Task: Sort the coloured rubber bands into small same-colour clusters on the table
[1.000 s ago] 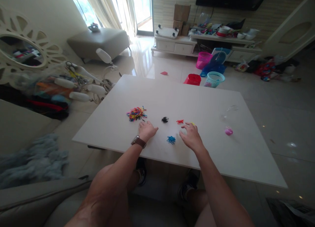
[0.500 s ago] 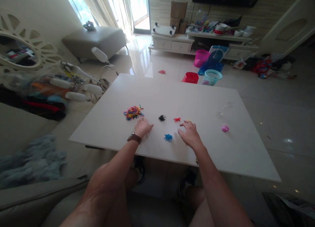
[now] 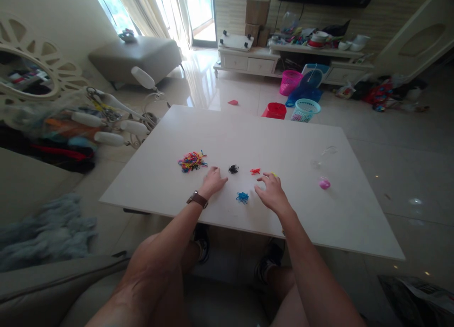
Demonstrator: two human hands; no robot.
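Note:
A mixed heap of colourful small loops, like rubber bands (image 3: pixel 192 161), lies on the white table (image 3: pixel 298 150). Just right of it, my left hand (image 3: pixel 213 182) hovers low over the tabletop, thumb apart from the fingers and nothing visible in it. Smaller single-colour piles lie between my hands: black bands (image 3: pixel 233 169), red bands (image 3: pixel 255 171) and, nearer me, blue bands (image 3: pixel 242 197). My right hand (image 3: pixel 272 193) is open, thumb and fingers spread. Its fingertips are beside some yellow bands (image 3: pixel 273 174), partly hidden behind them.
A pink round object (image 3: pixel 324 183) and a clear plastic item (image 3: pixel 317 163) are on the table's right side. Beyond the far edge stand a red bin (image 3: pixel 275 110) and a light-blue basket (image 3: pixel 305 109). A lamp with white shades (image 3: pixel 132 127) stands left of the table.
My left hand has moved right, away from the mixed heap and towards the black bands. My right hand has barely shifted, showing slightly more of the yellow bands.

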